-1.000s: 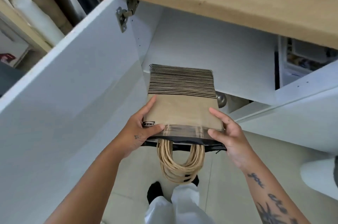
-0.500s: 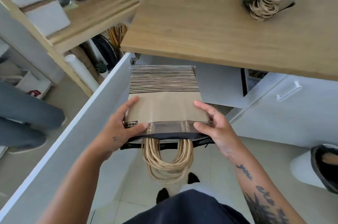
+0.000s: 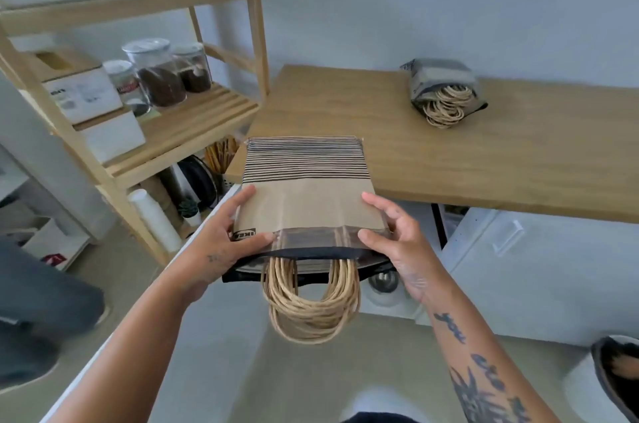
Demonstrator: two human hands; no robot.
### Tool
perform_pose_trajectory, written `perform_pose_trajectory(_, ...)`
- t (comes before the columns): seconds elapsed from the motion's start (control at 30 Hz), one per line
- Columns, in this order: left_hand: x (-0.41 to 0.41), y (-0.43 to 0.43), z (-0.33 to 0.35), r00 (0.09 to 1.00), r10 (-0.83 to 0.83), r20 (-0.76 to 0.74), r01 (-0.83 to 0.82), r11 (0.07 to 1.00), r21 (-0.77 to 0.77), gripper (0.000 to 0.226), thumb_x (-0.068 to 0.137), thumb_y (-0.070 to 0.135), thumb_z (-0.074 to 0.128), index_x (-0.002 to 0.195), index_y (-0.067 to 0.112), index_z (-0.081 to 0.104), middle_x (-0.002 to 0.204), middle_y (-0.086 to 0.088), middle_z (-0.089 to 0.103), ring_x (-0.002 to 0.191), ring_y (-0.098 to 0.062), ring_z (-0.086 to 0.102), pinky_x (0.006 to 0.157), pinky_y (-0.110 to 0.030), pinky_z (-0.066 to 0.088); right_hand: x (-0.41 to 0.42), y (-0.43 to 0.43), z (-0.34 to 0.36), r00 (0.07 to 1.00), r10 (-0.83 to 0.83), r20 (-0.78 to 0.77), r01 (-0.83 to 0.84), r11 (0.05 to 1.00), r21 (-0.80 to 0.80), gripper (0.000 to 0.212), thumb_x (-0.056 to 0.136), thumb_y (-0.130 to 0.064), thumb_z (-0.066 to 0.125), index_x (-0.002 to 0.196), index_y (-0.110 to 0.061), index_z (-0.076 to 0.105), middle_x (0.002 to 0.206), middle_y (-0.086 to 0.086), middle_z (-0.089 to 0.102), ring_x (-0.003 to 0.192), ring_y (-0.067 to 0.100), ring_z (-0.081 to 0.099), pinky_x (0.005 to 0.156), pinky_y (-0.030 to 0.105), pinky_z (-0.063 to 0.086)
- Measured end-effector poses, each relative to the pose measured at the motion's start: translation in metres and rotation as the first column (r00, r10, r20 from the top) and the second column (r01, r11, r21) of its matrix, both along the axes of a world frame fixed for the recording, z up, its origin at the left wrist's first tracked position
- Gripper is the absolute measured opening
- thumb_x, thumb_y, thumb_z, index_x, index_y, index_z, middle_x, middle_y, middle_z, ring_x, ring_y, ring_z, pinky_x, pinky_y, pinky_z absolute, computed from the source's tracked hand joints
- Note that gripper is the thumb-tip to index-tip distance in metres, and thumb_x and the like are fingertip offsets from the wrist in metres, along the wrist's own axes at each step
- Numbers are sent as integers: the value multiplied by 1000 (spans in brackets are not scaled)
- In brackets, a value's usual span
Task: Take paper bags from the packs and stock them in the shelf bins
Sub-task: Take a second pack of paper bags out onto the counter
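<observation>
Got one pack of paper bags [image 3: 306,201] pinched between my left hand [image 3: 221,242] and right hand [image 3: 403,246] in front of the counter [image 3: 345,111]. Second pack [image 3: 444,90] sits there; three jars [image 3: 159,76] on the shelf [image 3: 183,121].

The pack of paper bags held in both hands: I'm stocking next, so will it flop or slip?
The pack of paper bags lies flat between the left hand and right hand, so probably fairly stiff. Its clear wrap looks slippery. The twine handles dangle and will likely swing.

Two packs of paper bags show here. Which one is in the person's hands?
The near pack of paper bags, gripped at its lower corners by the left hand and right hand, twine handles hanging down. The other pack lies untouched on the wooden countertop.
</observation>
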State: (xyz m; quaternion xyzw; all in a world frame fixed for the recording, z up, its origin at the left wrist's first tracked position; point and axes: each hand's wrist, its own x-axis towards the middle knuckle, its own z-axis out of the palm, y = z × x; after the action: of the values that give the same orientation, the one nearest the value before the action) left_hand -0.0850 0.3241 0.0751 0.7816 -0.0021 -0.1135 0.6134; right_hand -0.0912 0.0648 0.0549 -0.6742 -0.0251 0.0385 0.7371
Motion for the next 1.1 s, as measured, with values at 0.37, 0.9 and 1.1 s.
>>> perform_pose_trajectory(0.37, 140, -46, 2, 999, 35, 2, -35, 999, -34, 84, 77, 10, 71, 143, 36, 27, 123, 6, 40, 97, -3, 51, 74, -16, 46, 135, -39, -4, 1000, -20, -16, 21, 999, 43, 53, 76, 5, 67, 116, -28, 57, 129, 1, 57, 112, 12, 58, 95, 23, 48)
perform_pose_trajectory(0.9, 344, -129, -37, 995, 59, -86, -49, 992, 118, 86, 76, 22, 75, 145, 33, 24, 147, -4, 30, 123, -14, 34, 98, -23, 33, 345, -115, -22, 991, 7, -135, -48, 953, -298, 46, 85, -6, 62, 120, -32, 50, 129, -4, 47, 118, 13, 44, 95, 24, 39)
perform_pose_trajectory(1.1, 385, -130, -43, 998, 34, 46, -47, 948, 316, 93, 63, 44, 80, 141, 37, 30, 132, 11, 36, 121, -11, 37, 108, -36, 35, 389, -119, -33, 996, -17, -88, -25, 889, -456, 42, 92, -26, 52, 129, -43, 44, 132, -12, 44, 130, 14, 34, 109, 32, 28)
